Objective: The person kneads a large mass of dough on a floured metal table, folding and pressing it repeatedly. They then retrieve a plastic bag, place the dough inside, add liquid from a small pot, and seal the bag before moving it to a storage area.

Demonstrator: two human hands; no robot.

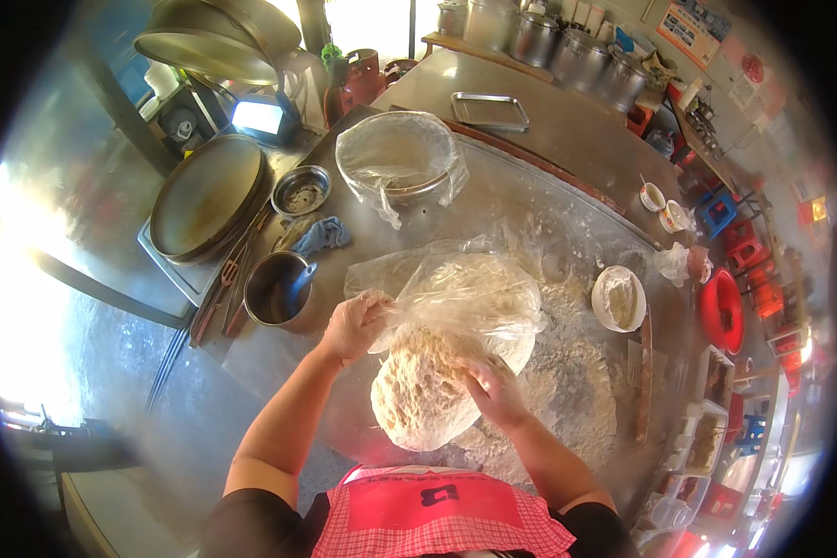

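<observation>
A large lump of dough point(422, 401) lies on the floury metal worktop, its near end bare and rough. Clear plastic sheeting point(471, 289) covers the far part of it. My left hand point(359, 322) pinches the left edge of this sheeting, beside the dough. On the right side of the lump rests my right hand point(492, 387), its fingertips partly hidden against the dough and the plastic's near edge. Loose flour point(572, 390) is spread to the right of the dough.
Left of the dough stand a metal pot point(275, 289) with a blue-handled tool, a blue cloth point(322, 236) and a metal bowl point(301, 191). A plastic-covered basin point(401, 157) is beyond. To the right are a white bowl of flour point(619, 300) and a rolling pin point(644, 380).
</observation>
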